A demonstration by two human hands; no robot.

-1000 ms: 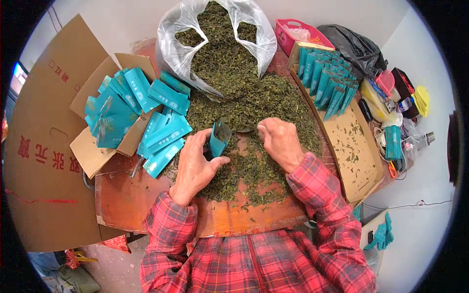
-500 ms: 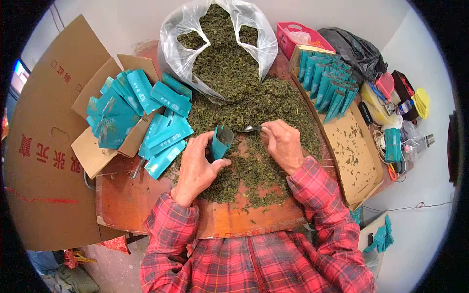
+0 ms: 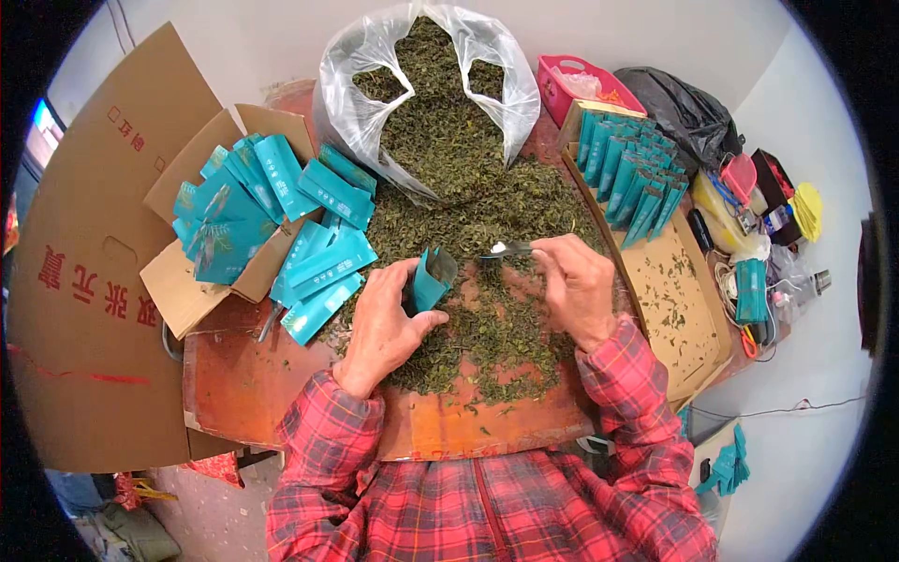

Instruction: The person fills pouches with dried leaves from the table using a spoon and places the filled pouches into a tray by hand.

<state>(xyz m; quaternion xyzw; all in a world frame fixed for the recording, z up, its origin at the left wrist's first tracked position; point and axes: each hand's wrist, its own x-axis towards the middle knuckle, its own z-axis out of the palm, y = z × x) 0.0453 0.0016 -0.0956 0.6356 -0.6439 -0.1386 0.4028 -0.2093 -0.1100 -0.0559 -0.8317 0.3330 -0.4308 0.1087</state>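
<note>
My left hand [image 3: 386, 323] grips a small teal packet [image 3: 433, 279] upright, its mouth open at the top. In my right hand [image 3: 576, 286] is a metal spoon [image 3: 506, 250], held by the handle with its bowl pointing left toward the packet. The spoon's bowl sits at the loose dried leaves [image 3: 524, 211], apart from the packet; whether it carries any leaves I cannot tell. The leaves spread over the table around both hands. Behind them, a clear plastic bag [image 3: 348, 122] lies open, with more leaves spilling from its mouth.
On the left, a cardboard box [image 3: 173, 290] holds several teal packets, and more packets [image 3: 323, 272] lie beside it. At right, a cardboard tray [image 3: 670, 309] has upright packets [image 3: 627, 164] at its far end. A pink basket [image 3: 552, 89] and black bag [image 3: 679, 108] stand behind.
My right hand has moved right with the spoon, drawing it away from the packet. My left hand still holds the packet, now slightly farther right and tilted. The view has shifted a little.
</note>
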